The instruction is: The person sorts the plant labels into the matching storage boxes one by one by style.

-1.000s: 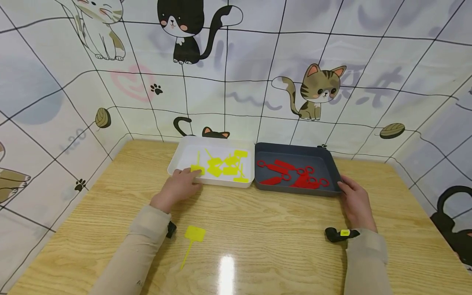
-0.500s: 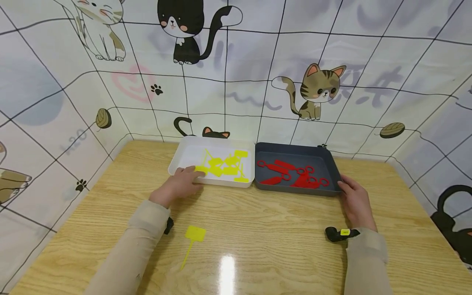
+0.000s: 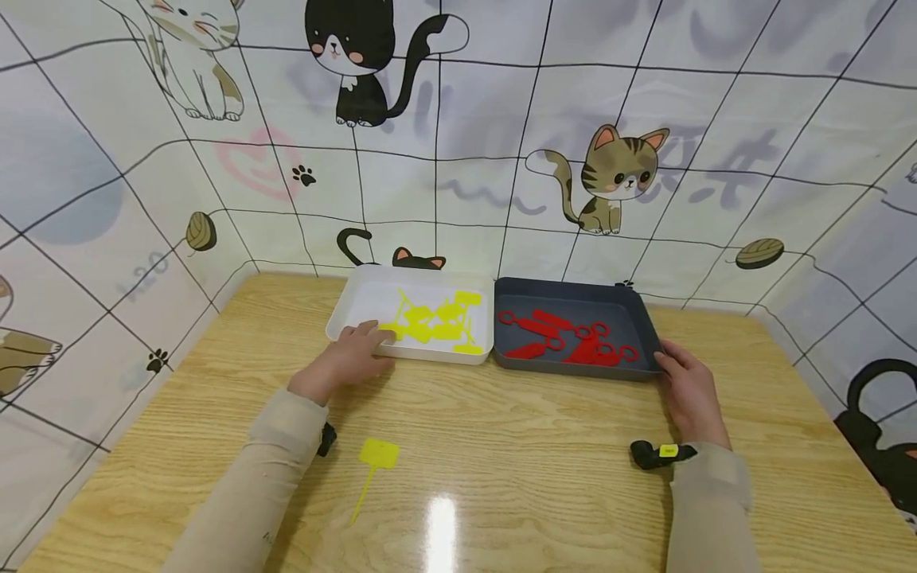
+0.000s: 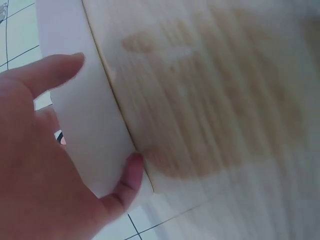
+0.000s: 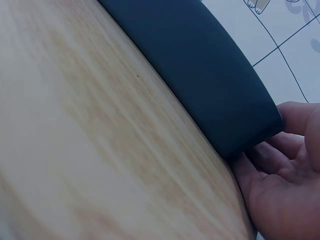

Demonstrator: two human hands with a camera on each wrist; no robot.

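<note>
My left hand (image 3: 351, 356) grips the front-left corner of a white tray (image 3: 372, 274), some fingers over the rim beside a yellow flag-shaped tag (image 3: 389, 331). In the left wrist view, one fingertip (image 4: 133, 167) meets the base of the tray's outer wall. Several yellow tags with thin stems (image 3: 430, 318) lie piled inside. At the front-right corner of a dark grey tray (image 3: 573, 371), my right hand (image 3: 691, 390) pinches the edge, thumb at the rim and fingers underneath. Several flat red pieces with ring ends (image 3: 544, 326) lie in it.
One more yellow tag (image 3: 380, 454) lies on the wooden table (image 3: 523, 477), in front of the white tray. The two trays stand side by side, touching. Behind them hangs a white cloth (image 3: 466, 183) printed with cats. Dark wrist cameras (image 3: 648, 454) sit at both cuffs.
The yellow tag by my left fingers shifted slightly right, and its upward-pointing stem no longer shows apart from the pile. Right hand and trays have stayed put.
</note>
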